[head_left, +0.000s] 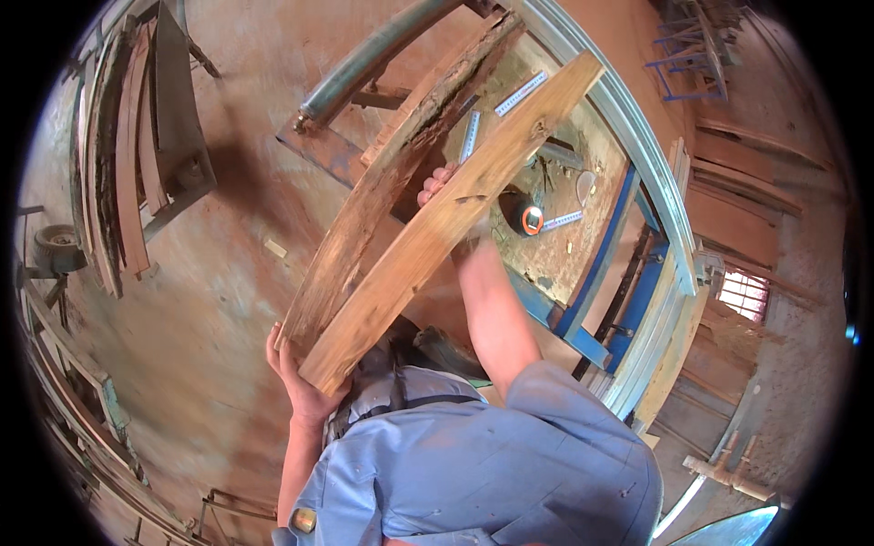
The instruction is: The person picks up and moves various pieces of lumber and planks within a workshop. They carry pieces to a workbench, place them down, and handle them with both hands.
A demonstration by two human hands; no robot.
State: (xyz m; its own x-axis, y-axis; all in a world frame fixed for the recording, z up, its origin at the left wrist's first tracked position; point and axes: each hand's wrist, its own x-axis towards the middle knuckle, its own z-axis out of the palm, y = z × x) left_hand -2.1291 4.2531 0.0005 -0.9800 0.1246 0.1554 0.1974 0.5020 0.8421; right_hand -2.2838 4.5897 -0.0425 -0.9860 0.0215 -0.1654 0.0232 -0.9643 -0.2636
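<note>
A smooth, light-brown wooden board slants across the middle, from lower left to upper right. My right hand reaches beneath it, with the fingers curled up round its left edge; the board hides the palm. At the board's near end my left hand is closed on its corner. The left fingers also reach the near end of a rougher board with a bark edge, lying alongside on the left. Right of the smooth board, an orange and black tape measure rests on a worn work surface.
Measuring strips, including a white one, lie on the work surface. A metal roller stands beyond the rough board. Silvery rails and a blue frame border the right side. Stacked planks stand on the left.
</note>
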